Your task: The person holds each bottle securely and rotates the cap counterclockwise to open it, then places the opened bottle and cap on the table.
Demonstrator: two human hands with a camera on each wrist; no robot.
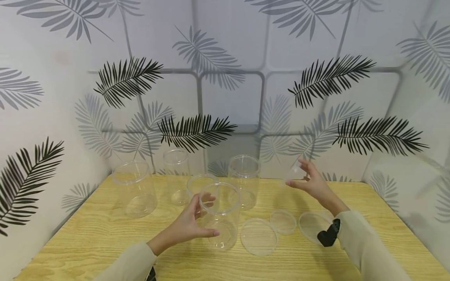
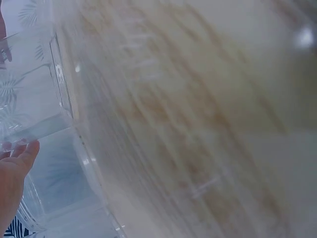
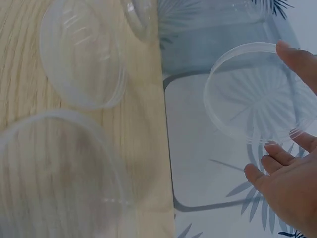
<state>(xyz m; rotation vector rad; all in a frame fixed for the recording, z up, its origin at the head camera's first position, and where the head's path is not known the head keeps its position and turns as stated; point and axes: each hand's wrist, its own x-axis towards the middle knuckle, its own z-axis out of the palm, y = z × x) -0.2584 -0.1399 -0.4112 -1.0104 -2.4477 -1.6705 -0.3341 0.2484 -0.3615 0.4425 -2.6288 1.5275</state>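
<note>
My left hand (image 1: 190,222) holds a clear plastic jar (image 1: 225,222) that stands lidless near the front of the table, thumb at its near side and fingers round the far left side. In the left wrist view, its fingertips (image 2: 32,145) show at the left edge beside the transparent wall. Raised above the back right of the table, my right hand (image 1: 314,185) pinches a clear round lid (image 3: 250,94) by its rim between thumb and fingers. Tilted on edge, this lid (image 1: 294,171) looks narrow in the head view.
Several other uncovered clear jars stand behind and left of the held one, including a wide jar (image 1: 135,191), a slim jar (image 1: 177,177) and another jar (image 1: 244,183). A large lid (image 1: 259,237), a smaller lid (image 1: 283,222) and a third lid (image 1: 311,226) lie at right. Patterned walls (image 1: 228,101) border the table.
</note>
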